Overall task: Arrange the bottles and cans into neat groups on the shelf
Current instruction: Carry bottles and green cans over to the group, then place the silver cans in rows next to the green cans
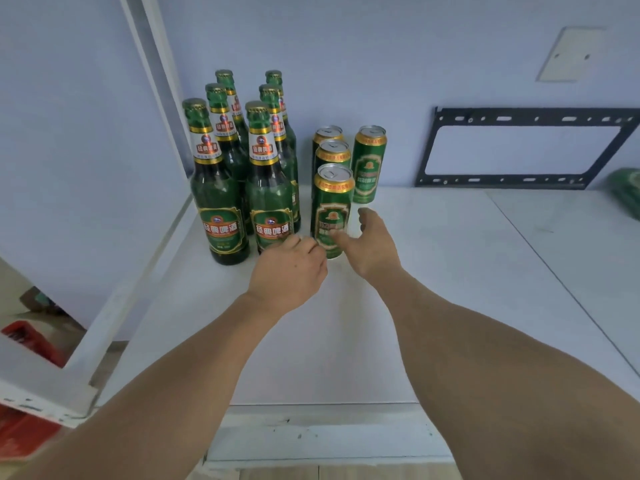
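White shelf (pixel 433 271) carries 6 bottles (pixel 221 188) at 10 o'clock and 4 cans (pixel 369 164) centrally; right hand (pixel 370 244) spread beside front can (pixel 331 216), left hand (pixel 287 271) loosely curled, empty.

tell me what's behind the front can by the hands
Two more cans line up behind the front can, their tops showing. Their lower bodies are covered, so whether they touch can't be seen.

Soft, even, cool-bluish light with only faint shadows on the white shelf (pixel 398 306), small glints on the bottle glass (pixel 221 188) and can tops (pixel 334 173), slight motion blur on the right hand (pixel 372 242), strong wide-angle bending at frame edges, forearms stretched large.
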